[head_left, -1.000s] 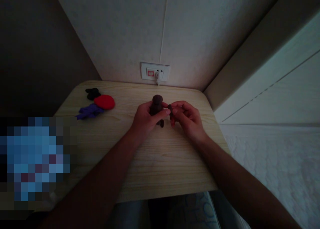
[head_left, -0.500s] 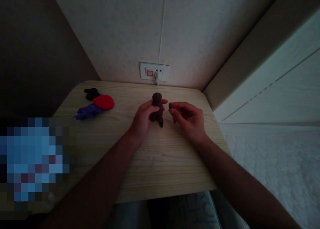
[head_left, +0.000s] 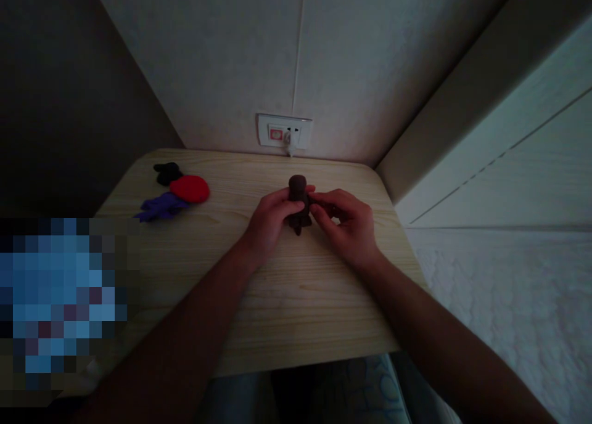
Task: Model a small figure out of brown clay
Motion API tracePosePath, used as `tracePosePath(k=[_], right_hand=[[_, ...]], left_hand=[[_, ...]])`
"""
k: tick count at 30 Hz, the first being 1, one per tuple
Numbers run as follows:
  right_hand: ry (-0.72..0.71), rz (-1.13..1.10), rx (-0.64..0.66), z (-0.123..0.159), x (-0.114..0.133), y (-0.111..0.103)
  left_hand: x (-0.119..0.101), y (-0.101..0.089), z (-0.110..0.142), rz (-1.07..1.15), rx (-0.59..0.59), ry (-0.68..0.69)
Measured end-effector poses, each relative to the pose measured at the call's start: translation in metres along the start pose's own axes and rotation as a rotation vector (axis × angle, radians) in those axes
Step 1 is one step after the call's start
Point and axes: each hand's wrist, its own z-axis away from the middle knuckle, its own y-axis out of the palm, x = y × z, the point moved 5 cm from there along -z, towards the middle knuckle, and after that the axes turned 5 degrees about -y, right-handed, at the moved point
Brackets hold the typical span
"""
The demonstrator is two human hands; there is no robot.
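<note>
A small dark brown modelling clay figure (head_left: 297, 187) with a rounded head is held upright over the table. My left hand (head_left: 271, 220) is closed around its body, the thumb lying across the front. At the figure's right side, my right hand (head_left: 349, 220) is closed in a pinch, its fingertips against the body. The small dark clay piece it was pinching is mostly hidden between those fingertips and the figure. Short stubs stick out at the figure's lower end.
Red clay (head_left: 190, 189), black clay (head_left: 169, 173) and purple clay (head_left: 161, 207) lie together on the left of the wooden table (head_left: 296, 313). A wall socket (head_left: 284, 132) with a plug is behind the table. A blurred-out blue patch (head_left: 60, 288) covers the lower left.
My left hand has brought the figure slightly right and turned it a little. The right hand's fingertips, apart from the figure before, now touch its side. The clay on the left stays put.
</note>
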Motion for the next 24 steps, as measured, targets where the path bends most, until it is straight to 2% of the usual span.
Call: tracePosePath(k=[9,16,24], right_hand=[[-0.029,-0.084,0.016,-0.001,0.001,0.002],[-0.006,-0.150,-0.004,-0.002,-0.002,0.000],[0.035,-0.165,-0.001,-0.002,-0.005,0.001]], left_hand=[[0.004,-0.005,-0.001,0.036,-0.013,-0.022],[0.009,-0.007,-0.003,0.000,0.054,0.022],[0.010,-0.008,-0.003,-0.012,0.079,0.053]])
